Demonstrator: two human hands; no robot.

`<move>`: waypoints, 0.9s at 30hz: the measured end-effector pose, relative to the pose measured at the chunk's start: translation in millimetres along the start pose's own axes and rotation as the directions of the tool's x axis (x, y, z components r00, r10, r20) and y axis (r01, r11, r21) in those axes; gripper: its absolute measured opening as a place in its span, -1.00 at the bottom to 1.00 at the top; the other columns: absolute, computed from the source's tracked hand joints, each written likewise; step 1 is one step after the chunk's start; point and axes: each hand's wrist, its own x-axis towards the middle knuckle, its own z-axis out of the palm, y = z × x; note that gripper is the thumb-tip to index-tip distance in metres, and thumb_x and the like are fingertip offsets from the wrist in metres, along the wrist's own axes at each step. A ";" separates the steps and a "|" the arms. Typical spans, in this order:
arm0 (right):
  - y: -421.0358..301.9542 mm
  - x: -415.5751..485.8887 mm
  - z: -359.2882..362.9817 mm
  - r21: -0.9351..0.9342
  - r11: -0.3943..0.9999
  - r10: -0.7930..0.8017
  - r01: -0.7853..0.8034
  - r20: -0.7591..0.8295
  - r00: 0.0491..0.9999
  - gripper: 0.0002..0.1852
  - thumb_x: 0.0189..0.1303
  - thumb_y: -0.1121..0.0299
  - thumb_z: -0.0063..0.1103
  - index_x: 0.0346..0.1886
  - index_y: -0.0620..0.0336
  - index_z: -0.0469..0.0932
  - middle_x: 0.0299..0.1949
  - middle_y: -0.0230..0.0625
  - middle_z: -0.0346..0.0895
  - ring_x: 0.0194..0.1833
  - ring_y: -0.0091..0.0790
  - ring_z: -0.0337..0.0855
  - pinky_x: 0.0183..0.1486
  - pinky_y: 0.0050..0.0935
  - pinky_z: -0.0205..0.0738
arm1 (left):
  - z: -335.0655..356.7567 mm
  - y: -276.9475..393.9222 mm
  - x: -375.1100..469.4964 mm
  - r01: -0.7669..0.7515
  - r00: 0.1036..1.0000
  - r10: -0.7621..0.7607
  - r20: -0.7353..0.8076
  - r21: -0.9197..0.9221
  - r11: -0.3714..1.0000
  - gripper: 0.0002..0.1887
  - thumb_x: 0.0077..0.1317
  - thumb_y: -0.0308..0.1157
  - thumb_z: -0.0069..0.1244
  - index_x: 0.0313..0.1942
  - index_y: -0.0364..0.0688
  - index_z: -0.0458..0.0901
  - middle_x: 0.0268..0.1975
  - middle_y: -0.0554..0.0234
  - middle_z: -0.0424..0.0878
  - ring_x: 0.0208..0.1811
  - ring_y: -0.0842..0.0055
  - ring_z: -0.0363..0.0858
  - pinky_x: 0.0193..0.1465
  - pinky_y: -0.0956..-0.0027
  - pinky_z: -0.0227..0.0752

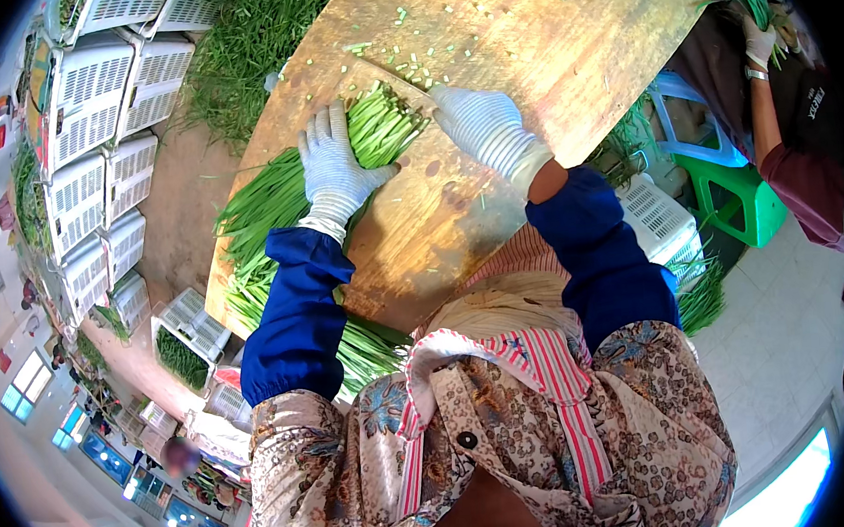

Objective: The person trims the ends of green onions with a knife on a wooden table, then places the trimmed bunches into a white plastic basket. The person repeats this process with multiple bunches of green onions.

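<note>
My left hand, in a striped knit glove, lies over a bundle of green garlic chives and holds it against the wooden table. Its thumb points right, across the bundle. Pale cut stalk ends stick out beyond my fingers. In the same kind of glove, my right hand grips a knife, whose handle is hidden in the fist. The thin knife blade reaches up and left, just past the cut ends. Short trimmed pieces are scattered beyond the blade.
More chives lie at the table's near left edge. Loose greens heap on the floor beyond. White plastic crates stack at left; another crate stands at right, near a green stool. A co-worker's gloved hand holds chives at upper right.
</note>
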 end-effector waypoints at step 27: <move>-33.6 -63.2 10.1 -0.078 0.996 0.020 -0.035 -0.187 0.982 -0.83 0.16 0.21 0.14 -0.36 0.06 0.45 -0.54 -0.26 0.53 -0.57 -0.22 0.63 -0.56 -0.25 0.48 | -5.5 6.1 13.7 0.150 0.968 -0.141 0.208 -0.026 0.988 -0.16 -0.18 -0.10 0.35 0.08 -0.27 0.31 -0.08 -0.13 0.53 -0.01 0.07 0.53 0.06 0.12 0.41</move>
